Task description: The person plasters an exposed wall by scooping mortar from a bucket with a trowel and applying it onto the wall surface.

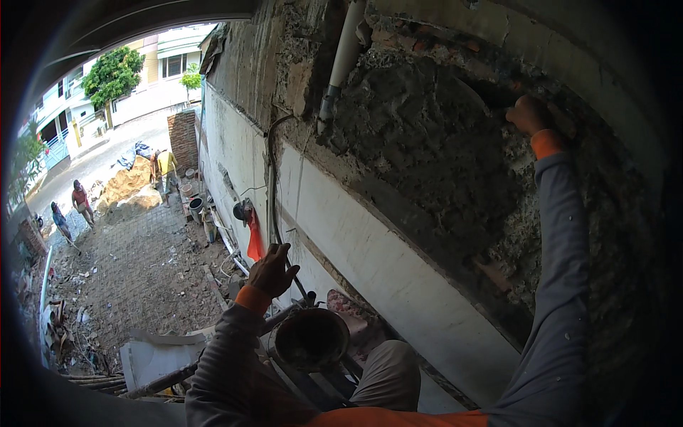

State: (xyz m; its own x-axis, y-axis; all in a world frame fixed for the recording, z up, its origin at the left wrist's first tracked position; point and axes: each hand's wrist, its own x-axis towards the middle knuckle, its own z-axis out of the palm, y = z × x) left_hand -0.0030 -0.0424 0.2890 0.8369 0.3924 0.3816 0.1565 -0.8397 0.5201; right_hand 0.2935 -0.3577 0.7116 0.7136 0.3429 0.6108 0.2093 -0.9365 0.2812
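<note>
My right hand (530,115) is raised to the upper right, closed, against the upper part of the rough wall. A thin curved edge shows beside its fingers, but shadow hides what it grips. Dark wet mortar (427,135) covers the wall left of that hand, with bare rubble and brick around it. My left hand (274,272) is lower down, fingers apart and seemingly holding nothing, in front of a black cable (271,171) that runs down the white wall. Below it, a round dark bucket (311,339) stands close to my knee (390,370).
A grey-white pipe (343,57) comes down the wall beside the mortar. A ledge (398,249) slants below it. An orange-red cloth (255,236) hangs lower. Far below lie rubble ground (142,270) and a sand heap (128,181), with several people (166,167) nearby.
</note>
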